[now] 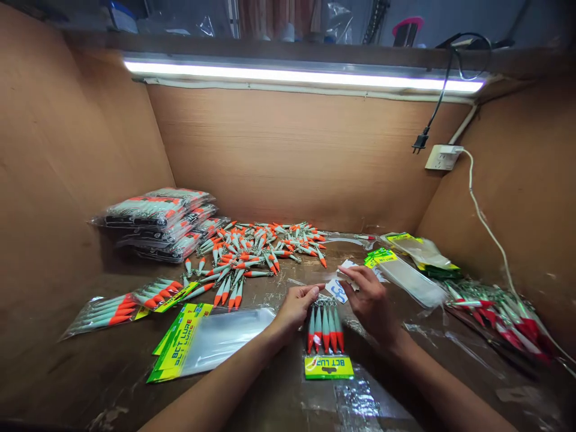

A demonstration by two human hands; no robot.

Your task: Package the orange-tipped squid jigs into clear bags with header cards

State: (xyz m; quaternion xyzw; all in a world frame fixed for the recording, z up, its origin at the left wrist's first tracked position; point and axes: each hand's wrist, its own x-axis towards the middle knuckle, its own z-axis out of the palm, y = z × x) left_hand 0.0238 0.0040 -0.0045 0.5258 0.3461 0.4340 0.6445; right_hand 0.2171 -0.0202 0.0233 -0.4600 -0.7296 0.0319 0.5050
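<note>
Head view, and the left hand pinched the far end of a filled bag on the desk, the right hand gripping a white slip (filled packs lay left), loose lures unbagged.

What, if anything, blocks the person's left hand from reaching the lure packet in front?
Nothing visible does. The left hand is right at the far end of the lure packet; the white-and-blue card is off toward the right hand.
</note>
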